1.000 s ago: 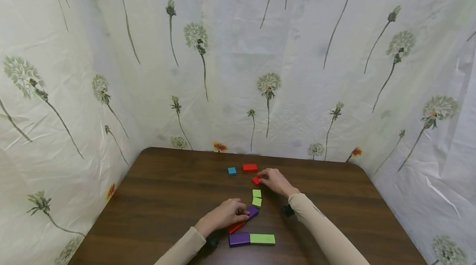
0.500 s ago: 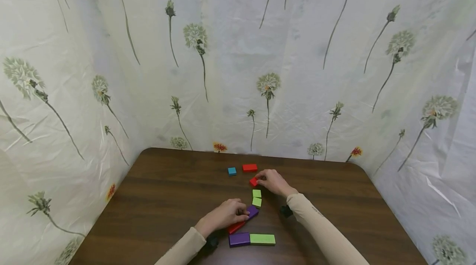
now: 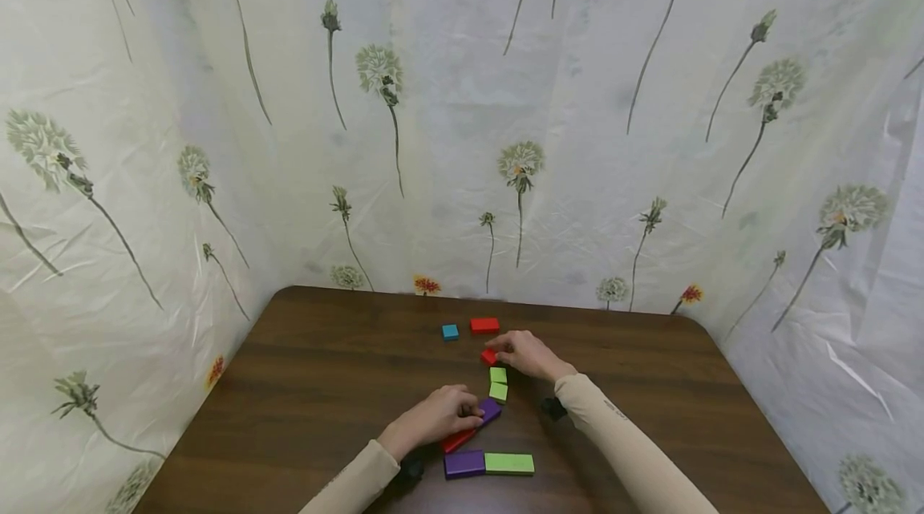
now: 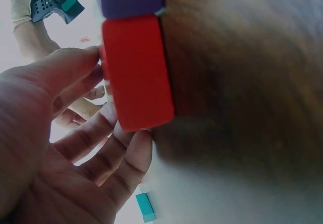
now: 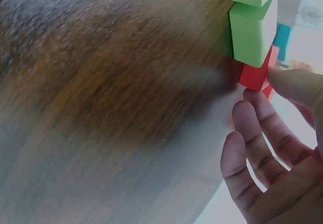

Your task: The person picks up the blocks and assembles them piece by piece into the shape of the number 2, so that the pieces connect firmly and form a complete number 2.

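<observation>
My left hand (image 3: 439,411) is at a long red block (image 4: 137,72), its thumb at one side and its fingertips at the end in the left wrist view. That block meets a purple block (image 3: 491,411) end to end, both slanting on the table. Past the purple one come two lime green blocks (image 3: 498,384), set close together. My right hand (image 3: 528,354) pinches a small red block (image 5: 254,76) between thumb and fingers, right at the end of the farther green block (image 5: 252,32).
Nearest me on the dark wooden table (image 3: 325,386) lie a purple block (image 3: 464,464) and a long lime green block (image 3: 509,463), end to end. Toward the back lie a small blue block (image 3: 450,332) and a red block (image 3: 484,325). A flowered curtain (image 3: 447,137) hangs behind.
My right hand has moved the small red block a little left and nearer, up to the green blocks. The left hand stays in place.
</observation>
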The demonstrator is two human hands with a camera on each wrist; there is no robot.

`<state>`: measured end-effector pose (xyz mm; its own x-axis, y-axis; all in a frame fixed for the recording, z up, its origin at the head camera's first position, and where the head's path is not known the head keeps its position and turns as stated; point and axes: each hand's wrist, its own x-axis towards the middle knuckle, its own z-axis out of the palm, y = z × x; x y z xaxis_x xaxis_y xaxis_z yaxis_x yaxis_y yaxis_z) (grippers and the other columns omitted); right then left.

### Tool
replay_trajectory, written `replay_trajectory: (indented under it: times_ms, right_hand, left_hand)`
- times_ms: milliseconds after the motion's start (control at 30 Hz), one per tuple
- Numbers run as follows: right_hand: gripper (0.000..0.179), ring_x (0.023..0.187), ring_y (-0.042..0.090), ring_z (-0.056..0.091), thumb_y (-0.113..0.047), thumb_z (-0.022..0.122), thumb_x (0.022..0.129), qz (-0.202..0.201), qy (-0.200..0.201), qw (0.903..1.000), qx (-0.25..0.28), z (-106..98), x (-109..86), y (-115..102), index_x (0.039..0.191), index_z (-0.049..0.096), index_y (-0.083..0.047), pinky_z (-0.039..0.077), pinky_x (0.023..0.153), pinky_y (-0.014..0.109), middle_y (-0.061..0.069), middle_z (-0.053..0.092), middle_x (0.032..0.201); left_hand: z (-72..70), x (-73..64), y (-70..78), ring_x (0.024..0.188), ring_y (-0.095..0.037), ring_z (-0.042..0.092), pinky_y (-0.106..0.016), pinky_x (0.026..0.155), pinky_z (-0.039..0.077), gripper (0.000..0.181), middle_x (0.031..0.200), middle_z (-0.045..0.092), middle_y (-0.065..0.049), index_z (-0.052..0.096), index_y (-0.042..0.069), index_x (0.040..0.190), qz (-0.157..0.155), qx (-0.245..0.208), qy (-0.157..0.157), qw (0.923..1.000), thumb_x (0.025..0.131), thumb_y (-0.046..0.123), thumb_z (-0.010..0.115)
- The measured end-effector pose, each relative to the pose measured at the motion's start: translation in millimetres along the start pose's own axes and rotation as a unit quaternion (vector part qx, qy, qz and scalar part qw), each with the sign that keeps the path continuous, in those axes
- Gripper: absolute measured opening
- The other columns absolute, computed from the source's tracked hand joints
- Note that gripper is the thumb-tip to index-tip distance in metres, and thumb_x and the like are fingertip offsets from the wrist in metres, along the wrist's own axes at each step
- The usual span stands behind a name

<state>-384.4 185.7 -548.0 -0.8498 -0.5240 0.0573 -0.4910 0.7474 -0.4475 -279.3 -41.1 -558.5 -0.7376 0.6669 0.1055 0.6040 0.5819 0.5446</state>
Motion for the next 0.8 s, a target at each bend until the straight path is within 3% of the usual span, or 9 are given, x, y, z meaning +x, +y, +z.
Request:
replay_trajectory:
  times_ms: [400, 800]
  right_hand:
    - [0.026, 0.100, 0.017, 0.065, -0.010, 0.063, 0.092, -0.010, -0.019, 0.9997, 0.010, 1.5, 1.6, -0.7, 0.118, 0.070, -0.013, 0.053, 0.083, 0.037, 0.002, 0.070, 0.111]
    - [0.031, 0.099, 0.017, 0.065, -0.012, 0.061, 0.094, -0.017, -0.019, 0.9996, 0.010, 5.2, 0.7, 2.1, 0.125, 0.064, -0.010, 0.053, 0.082, 0.036, 0.004, 0.069, 0.113]
  left_hand:
    - [1.7, 1.1, -4.0, 0.075, 0.002, 0.051, -0.015, 0.067, 0.044, 0.009, 0.089, 0.060, 0.011, 0.073, 0.020, 0.095, 0.018, 0.008, 0.010, 0.9998, 0.092, 0.026, 0.066]
    - [1.6, 2.0, -3.7, 0.073, 0.002, 0.049, -0.015, 0.066, 0.043, 0.009, 0.087, 0.060, 0.010, 0.073, 0.019, 0.094, 0.012, 0.003, 0.006, 0.9999, 0.092, 0.026, 0.066]
